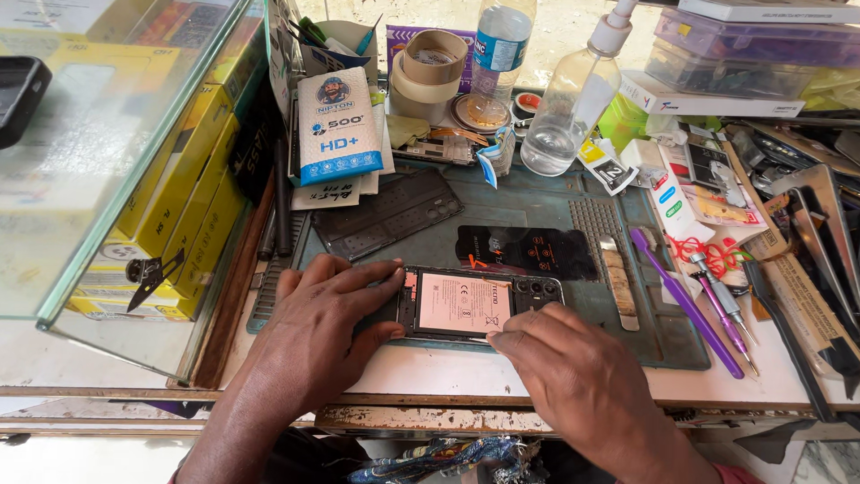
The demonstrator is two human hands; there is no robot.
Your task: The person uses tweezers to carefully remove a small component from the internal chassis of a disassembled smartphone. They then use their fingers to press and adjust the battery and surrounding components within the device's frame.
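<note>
An opened phone [475,303] lies back-up on the dark green work mat [537,202], its pale pink battery exposed. My left hand [327,318] grips the phone's left end, thumb along the near edge and fingers over the top corner. My right hand [573,367] presses a fingertip on the phone's near edge below the battery. A black back cover [387,213] lies on the mat beyond the phone. A black film sheet [527,251] lies just behind the phone.
A glass showcase [107,161] with yellow boxes stands on the left. Tape rolls [430,67], a spray bottle [573,99] and a water bottle [500,45] stand at the back. A purple tool [685,300], screwdrivers [726,300] and tweezers [820,242] lie on the right.
</note>
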